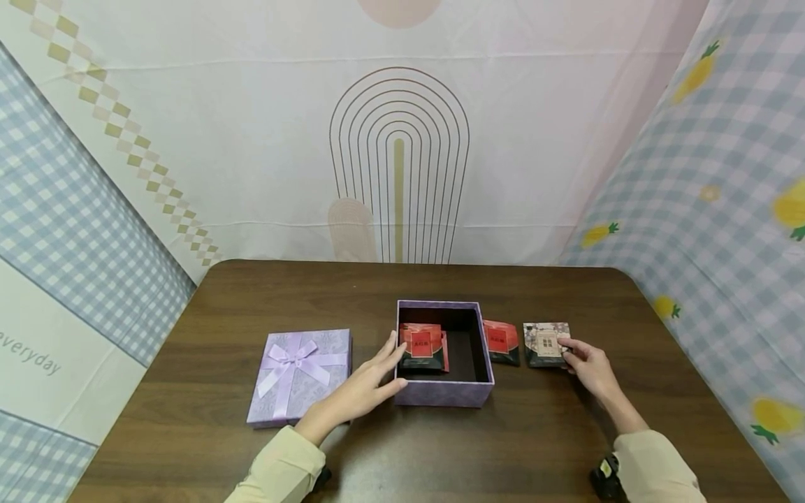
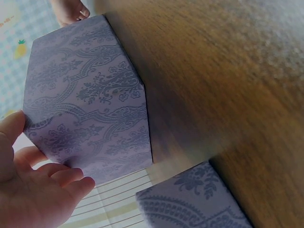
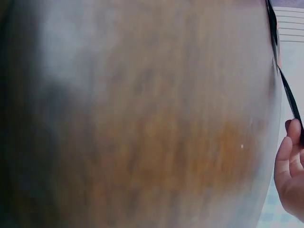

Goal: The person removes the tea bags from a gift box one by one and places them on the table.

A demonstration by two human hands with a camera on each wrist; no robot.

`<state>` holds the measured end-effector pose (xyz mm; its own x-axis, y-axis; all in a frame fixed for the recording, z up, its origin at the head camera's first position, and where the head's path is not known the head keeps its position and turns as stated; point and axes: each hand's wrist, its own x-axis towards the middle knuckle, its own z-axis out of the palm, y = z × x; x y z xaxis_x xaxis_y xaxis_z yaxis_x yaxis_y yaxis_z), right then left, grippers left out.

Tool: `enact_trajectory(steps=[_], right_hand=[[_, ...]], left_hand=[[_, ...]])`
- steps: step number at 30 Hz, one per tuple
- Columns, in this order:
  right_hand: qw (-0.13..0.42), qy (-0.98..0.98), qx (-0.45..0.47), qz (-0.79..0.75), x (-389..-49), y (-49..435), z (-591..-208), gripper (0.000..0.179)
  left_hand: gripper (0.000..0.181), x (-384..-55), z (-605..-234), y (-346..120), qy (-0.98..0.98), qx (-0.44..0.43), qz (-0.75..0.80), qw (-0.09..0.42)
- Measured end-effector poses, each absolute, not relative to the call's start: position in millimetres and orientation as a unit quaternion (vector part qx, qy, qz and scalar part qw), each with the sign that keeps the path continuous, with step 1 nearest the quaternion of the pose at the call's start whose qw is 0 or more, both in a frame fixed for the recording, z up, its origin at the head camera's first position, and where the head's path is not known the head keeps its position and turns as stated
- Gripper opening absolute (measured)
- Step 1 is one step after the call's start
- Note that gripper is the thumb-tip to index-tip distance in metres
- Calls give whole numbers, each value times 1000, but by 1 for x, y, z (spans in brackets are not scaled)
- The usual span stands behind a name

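A purple patterned gift box (image 1: 444,394) stands without its lid in the middle of the table. Inside, red and black sachets (image 1: 421,346) lie toward the left wall. My left hand (image 1: 361,392) rests against the box's left side, fingers extended and thumb near the front corner; the left wrist view shows its fingertips on the box wall (image 2: 90,95). To the right of the box, my right hand (image 1: 589,367) pinches the right edge of a floral sachet (image 1: 544,344) between thumb and fingers. Another red and black sachet (image 1: 502,342) lies between the box and the floral one.
The box's purple lid (image 1: 298,377), tied with a lilac ribbon bow, lies on the left of the brown wooden table (image 1: 415,454). Behind the table hangs a white printed cloth (image 1: 264,154); checked cloths flank both sides.
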<state>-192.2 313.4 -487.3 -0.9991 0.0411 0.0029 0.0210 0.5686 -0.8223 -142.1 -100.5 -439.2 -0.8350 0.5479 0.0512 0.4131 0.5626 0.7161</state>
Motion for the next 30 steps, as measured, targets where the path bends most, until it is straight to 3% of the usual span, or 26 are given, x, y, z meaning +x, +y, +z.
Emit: enact_trajectory(steps=[11, 30], right_hand=[[7, -931, -11, 365, -197, 313, -485, 31], [9, -942, 2, 337, -199, 316, -487, 30]], left_hand=[[61, -142, -438, -101, 878, 273, 382, 92], [62, -142, -437, -100, 879, 272, 381, 94]])
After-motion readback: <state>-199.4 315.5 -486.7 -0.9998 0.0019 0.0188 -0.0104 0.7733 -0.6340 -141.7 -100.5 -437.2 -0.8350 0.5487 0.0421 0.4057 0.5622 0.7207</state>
